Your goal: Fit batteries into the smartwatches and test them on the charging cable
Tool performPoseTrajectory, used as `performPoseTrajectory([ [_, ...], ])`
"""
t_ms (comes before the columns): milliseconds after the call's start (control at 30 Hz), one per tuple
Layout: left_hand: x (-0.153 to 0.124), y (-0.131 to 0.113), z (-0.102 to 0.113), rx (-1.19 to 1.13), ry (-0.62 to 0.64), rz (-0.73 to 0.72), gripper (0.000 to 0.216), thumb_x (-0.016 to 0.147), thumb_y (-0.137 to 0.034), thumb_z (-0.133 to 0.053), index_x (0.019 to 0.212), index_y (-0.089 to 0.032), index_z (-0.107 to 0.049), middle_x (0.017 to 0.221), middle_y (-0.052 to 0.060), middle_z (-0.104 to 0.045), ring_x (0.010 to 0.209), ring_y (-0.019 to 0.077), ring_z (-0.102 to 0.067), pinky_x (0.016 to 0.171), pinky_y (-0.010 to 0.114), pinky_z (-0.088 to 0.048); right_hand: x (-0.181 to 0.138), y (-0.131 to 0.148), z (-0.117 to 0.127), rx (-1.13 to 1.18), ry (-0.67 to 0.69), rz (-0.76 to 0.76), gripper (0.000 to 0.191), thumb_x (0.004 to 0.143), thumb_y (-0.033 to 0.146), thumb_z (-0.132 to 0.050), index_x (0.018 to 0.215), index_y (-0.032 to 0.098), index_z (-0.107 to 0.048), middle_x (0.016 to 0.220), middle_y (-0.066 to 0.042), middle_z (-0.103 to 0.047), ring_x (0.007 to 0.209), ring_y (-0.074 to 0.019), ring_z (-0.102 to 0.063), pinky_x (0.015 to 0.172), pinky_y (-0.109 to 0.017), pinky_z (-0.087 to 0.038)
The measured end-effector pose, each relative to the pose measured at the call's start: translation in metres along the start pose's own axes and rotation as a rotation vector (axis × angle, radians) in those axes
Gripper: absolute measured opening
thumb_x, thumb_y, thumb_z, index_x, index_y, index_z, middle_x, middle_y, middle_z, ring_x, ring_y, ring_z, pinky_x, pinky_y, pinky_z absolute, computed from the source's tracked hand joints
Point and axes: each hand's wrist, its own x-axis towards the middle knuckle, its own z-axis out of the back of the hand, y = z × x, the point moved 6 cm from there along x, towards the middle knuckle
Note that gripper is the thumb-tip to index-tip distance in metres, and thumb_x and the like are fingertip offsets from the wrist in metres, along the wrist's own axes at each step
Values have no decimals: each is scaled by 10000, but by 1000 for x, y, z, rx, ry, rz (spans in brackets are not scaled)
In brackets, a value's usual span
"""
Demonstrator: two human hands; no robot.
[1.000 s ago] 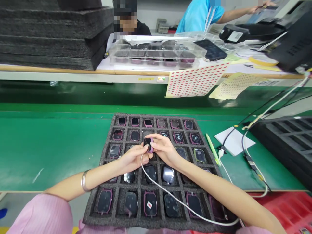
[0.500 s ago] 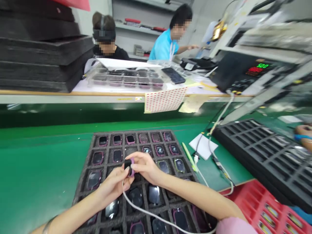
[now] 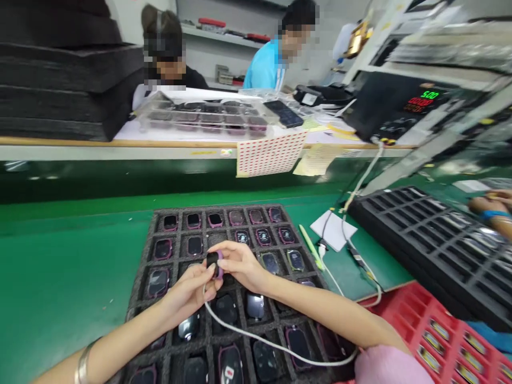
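A small smartwatch body (image 3: 216, 264) with a dark face and purple edge is pinched between my two hands, above a grey foam tray (image 3: 144, 273). My left hand (image 3: 194, 285) grips it from the left, where a white cable (image 3: 244, 333) runs up to the fingers; the cable's end is hidden there. On the other side, my right hand (image 3: 240, 265) holds the watch's purple edge with fingers and thumb. Watch bodies fill many compartments below, such as a purple-rimmed one (image 3: 162, 248) at left and some with lit faces (image 3: 263, 237) near the back.
A green pen (image 3: 311, 245) and white paper (image 3: 333, 230) lie right of the tray. Farther right are a black slotted tray (image 3: 436, 240) and a red tray (image 3: 416, 314). Another person's hand (image 3: 496, 205) is at the right edge. Two people sit or stand beyond the shelf (image 3: 168, 153).
The view has tilted slightly downward, so the shelf sits higher in the picture. Both hands still hold the watch in nearly the same place. The other person's hand at right shows more.
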Motion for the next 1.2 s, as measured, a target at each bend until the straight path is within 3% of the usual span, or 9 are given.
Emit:
performPoseTrajectory([
  [167, 0, -9, -4, 37, 63, -21, 255, 768, -343, -704, 768, -96, -643, 656, 49, -621, 442, 36, -446, 438, 176, -277, 4, 4, -1, -62, 10, 8, 308, 771, 238, -717, 1062, 167, -647, 950, -87, -677, 778, -163, -631, 672, -263, -496],
  [467, -6, -14, -7, 45, 102, -35, 257, 794, -352, -677, 800, -100, -626, 684, 48, -626, 460, 41, -469, 447, 187, -268, 4, 4, -3, -79, -4, -13, 314, 757, 247, -731, 1051, 175, -647, 919, -78, -683, 858, -190, -641, 764, -307, -497],
  [1200, -5, -12, -2, 44, 85, -19, 281, 796, -374, -669, 786, -96, -632, 692, 66, -639, 450, 40, -485, 458, 174, -307, 6, -2, -3, -52, -13, -31, 313, 772, 246, -711, 1071, 188, -641, 911, -76, -674, 760, -181, -638, 592, -268, -509],
])
